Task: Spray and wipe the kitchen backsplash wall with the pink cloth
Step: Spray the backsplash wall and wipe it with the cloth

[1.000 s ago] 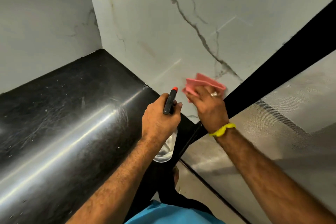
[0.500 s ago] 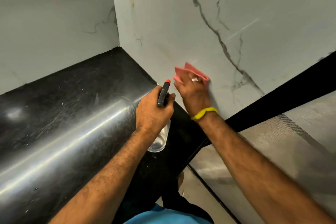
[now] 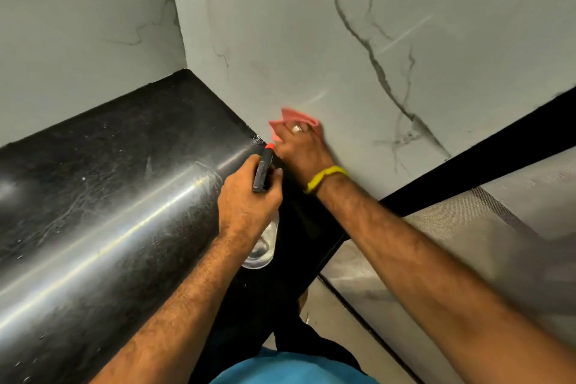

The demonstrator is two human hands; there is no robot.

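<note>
The backsplash wall [image 3: 311, 40] is pale marble with dark veins. My right hand [image 3: 300, 150], with a ring and a yellow wristband, presses the pink cloth [image 3: 290, 120] flat against the wall just above the counter's end. My left hand [image 3: 249, 199] grips a clear spray bottle [image 3: 263, 246] by its neck, just below and left of the cloth. The bottle's black head with an orange nozzle [image 3: 268, 146] points up toward the wall. Most of the cloth is hidden under my right hand.
A glossy black counter [image 3: 109, 181] runs from the lower left to the wall corner [image 3: 184, 65]. A black strip [image 3: 483, 165] crosses the wall at the right, with a grey textured panel [image 3: 467, 243] below it. Grey floor shows near my blue shirt.
My right hand has slid the pink cloth leftward along the wall toward the counter's end. My left hand keeps its grip on the bottle close beside it.
</note>
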